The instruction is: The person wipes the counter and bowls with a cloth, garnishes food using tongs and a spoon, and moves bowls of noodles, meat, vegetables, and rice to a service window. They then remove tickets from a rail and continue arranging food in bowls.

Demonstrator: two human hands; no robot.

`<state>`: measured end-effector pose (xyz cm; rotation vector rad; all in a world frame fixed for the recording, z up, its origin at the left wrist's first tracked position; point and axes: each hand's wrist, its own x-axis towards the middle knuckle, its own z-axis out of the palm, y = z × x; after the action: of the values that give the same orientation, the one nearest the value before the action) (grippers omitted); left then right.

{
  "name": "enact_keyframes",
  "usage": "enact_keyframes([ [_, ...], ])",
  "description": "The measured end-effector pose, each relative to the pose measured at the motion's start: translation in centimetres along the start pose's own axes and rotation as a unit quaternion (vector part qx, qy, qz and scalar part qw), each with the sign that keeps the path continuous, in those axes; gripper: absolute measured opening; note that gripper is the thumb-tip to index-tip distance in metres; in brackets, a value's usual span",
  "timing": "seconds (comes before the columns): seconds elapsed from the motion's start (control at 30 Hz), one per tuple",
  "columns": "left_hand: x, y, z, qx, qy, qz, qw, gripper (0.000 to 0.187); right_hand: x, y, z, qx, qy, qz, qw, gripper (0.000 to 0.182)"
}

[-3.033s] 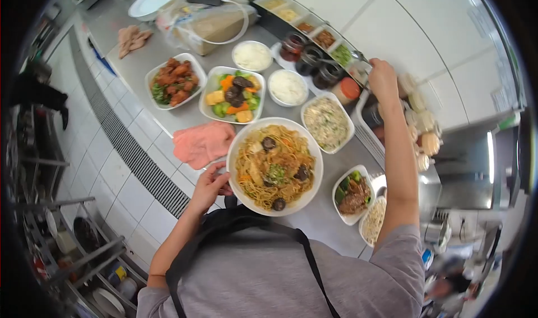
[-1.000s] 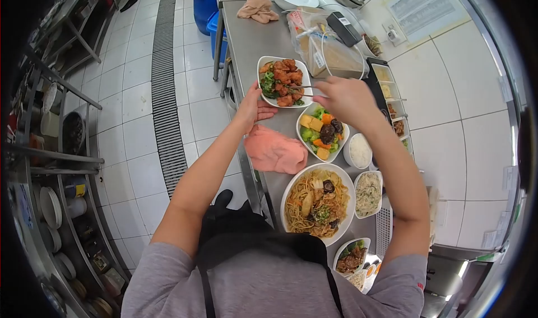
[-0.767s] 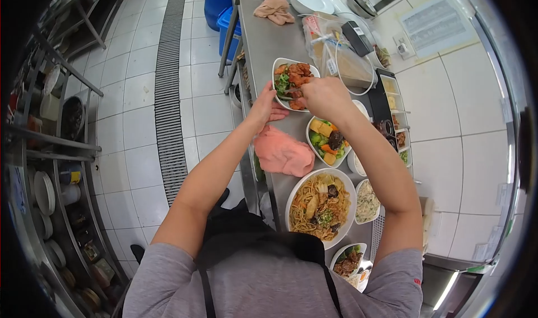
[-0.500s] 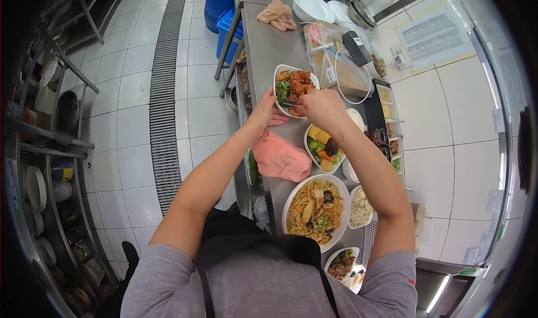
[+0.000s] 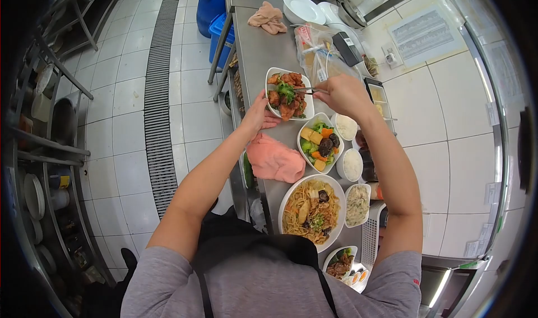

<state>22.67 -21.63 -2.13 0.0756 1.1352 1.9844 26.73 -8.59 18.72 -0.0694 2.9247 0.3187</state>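
Observation:
A white squarish bowl (image 5: 310,107) holds browned, glazed fried pieces (image 5: 288,110) with green leaves (image 5: 286,93) in the middle. My left hand (image 5: 259,116) grips the bowl's near left side, thumb by the rim and fingers low against it. Slim metal tongs (image 5: 308,89) are pinched in my right hand (image 5: 344,96); their tips reach the greens. Close below my left hand lies a crumpled pink cloth (image 5: 274,158). Beside it stands a bowl of mixed vegetables (image 5: 322,144) with dark mushrooms.
Nearer me are a plate of noodles (image 5: 314,214), two bowls of rice (image 5: 352,165), a pale creamy dish (image 5: 357,205) and a meat bowl (image 5: 340,263). Farther off lie a beige cloth (image 5: 268,18), white bowls (image 5: 304,8) and plastic bags (image 5: 314,49). Tiled wall (image 5: 437,172) borders the right.
My right hand has drawn back to the right from over the bowl, so the tongs now show. The greens sit at the centre of the pieces rather than at the left side.

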Motion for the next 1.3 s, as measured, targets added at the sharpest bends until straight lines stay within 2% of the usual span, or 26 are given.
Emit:
enact_keyframes([
  [0.4,0.0,0.0,0.0,0.002,0.002,-0.005,1.000,0.053,-0.5,1.5,-3.9,0.001,0.030,-0.014,0.999,0.019],
  [0.47,0.0,0.0,0.1,-0.002,0.009,-0.007,1.000,0.054,-0.5,1.4,-4.9,0.000,-0.014,0.040,0.999,0.017],
  [0.57,0.0,0.0,0.1,-0.003,0.010,-0.007,1.000,0.054,-0.8,2.3,-5.1,-0.007,0.003,0.033,0.999,0.016],
  [0.7,-0.1,0.2,0.2,-0.002,0.008,-0.007,1.000,0.053,-1.2,4.3,-3.7,0.003,0.034,0.011,0.999,0.017],
  [0.87,0.2,-0.1,0.0,0.006,0.003,-0.015,1.000,0.055,-1.2,6.0,1.7,-0.001,-0.007,0.071,0.997,0.020],
  [1.03,-0.1,0.2,0.2,0.012,-0.007,-0.006,1.000,0.056,-0.3,6.8,7.8,0.084,-0.030,0.078,0.993,0.024],
  [1.1,-0.3,0.3,0.4,0.002,0.018,-0.017,1.000,0.048,-0.4,6.8,8.2,0.102,-0.047,0.092,0.989,0.026],
  [1.2,0.1,-0.2,0.1,0.010,0.013,-0.006,1.000,0.048,-1.2,7.6,7.5,0.074,-0.021,0.071,0.994,0.032],
  [1.3,-0.1,0.1,0.3,0.016,0.014,-0.006,1.000,0.048,-2.9,6.0,3.4,0.021,0.012,0.066,0.997,0.032],
])
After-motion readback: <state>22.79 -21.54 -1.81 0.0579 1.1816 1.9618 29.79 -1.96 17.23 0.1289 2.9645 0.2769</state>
